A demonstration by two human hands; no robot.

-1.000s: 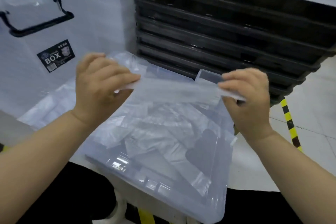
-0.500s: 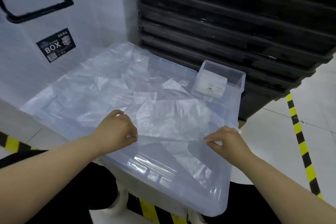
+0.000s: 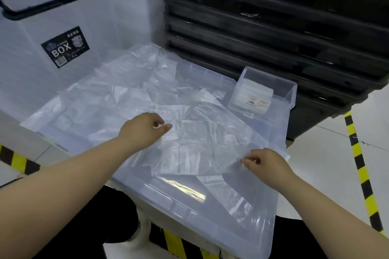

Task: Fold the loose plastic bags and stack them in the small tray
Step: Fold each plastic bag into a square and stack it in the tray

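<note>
A clear plastic bag (image 3: 202,145) lies spread flat on the heap of loose bags (image 3: 117,99) covering a translucent lid (image 3: 189,210). My left hand (image 3: 145,129) pinches the bag's far left corner between thumb and forefinger. At the bag's near right corner, my right hand (image 3: 264,162) pinches it with the fingertips. The small clear tray (image 3: 291,95) stands at the lid's far right corner and holds a stack of folded bags (image 3: 251,95).
A big clear storage box (image 3: 63,48) with a black handle stands at the back left. Stacked black trays (image 3: 273,27) rise behind the lid. Yellow-black floor tape (image 3: 357,153) runs along the right, and my dark-clothed legs sit below the lid.
Both hands came down from chest height with the bag held as a narrow strip. My left hand then moved farther away, and the bag now lies spread flat.
</note>
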